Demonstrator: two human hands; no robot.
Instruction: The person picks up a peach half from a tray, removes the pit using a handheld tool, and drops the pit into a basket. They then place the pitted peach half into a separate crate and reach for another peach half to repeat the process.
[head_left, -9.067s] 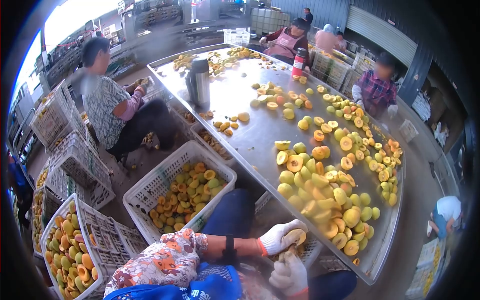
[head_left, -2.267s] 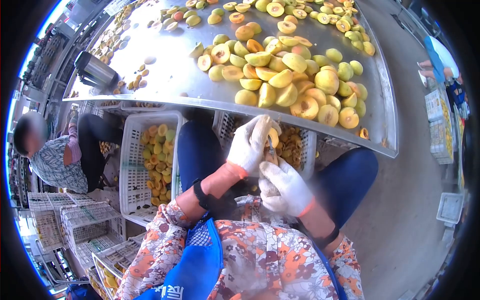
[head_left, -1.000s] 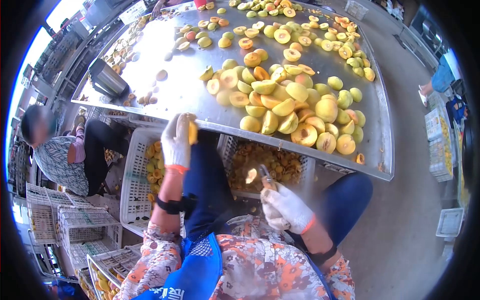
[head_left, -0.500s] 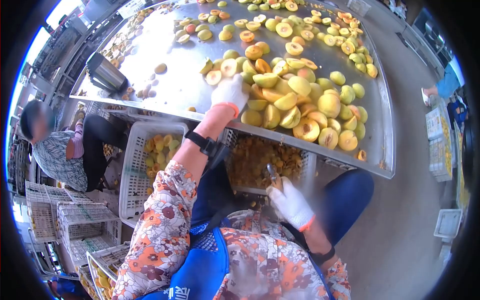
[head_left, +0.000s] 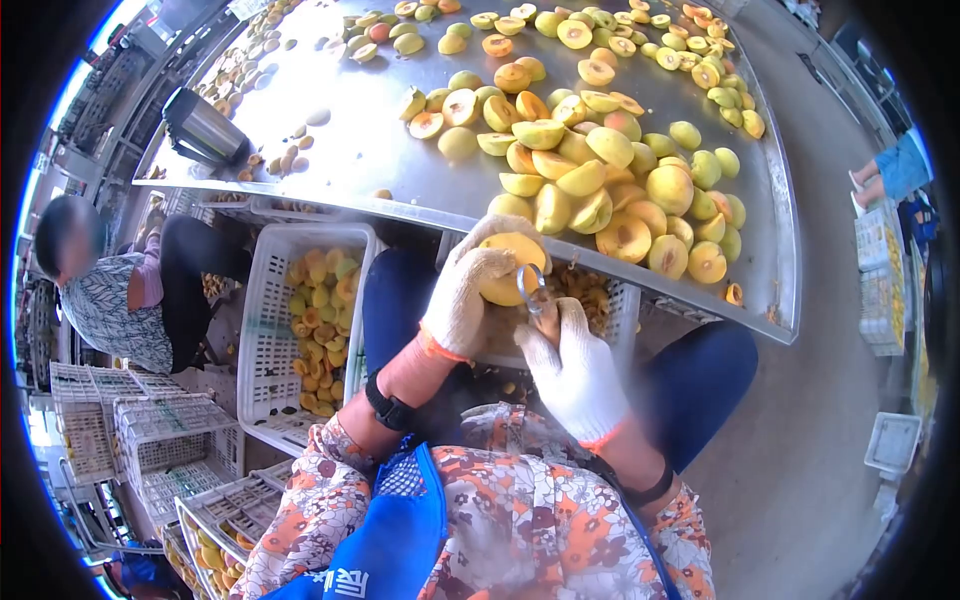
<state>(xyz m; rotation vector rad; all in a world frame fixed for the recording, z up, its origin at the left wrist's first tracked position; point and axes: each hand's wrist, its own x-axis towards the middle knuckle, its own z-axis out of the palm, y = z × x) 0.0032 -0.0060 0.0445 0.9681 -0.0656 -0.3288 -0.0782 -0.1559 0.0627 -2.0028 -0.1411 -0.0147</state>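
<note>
In white gloves, both my hands meet in front of the table's near edge. My left hand (head_left: 458, 295) grips a yellow peach half (head_left: 512, 248), cut face towards me. A pitting spoon (head_left: 544, 308) with a metal loop and a wooden handle is in my right hand (head_left: 580, 375), its loop against the fruit. Beyond them, a heap of peach halves (head_left: 585, 180) lies on the metal table (head_left: 360, 140). Beneath my hands stands a white crate (head_left: 627, 318) with brownish pieces in it, partly hidden by them.
Left of my legs is a white crate (head_left: 250, 345) of peach halves. Further left sit stacked crates (head_left: 175, 415) and a seated person (head_left: 120, 300). A metal container (head_left: 205, 130) lies tilted on the table. At right, another person's legs (head_left: 872, 185) show beside more crates (head_left: 880, 290).
My left hand has come back from the heap on the table with a peach half. My right hand has raised the pitting spoon to it.
</note>
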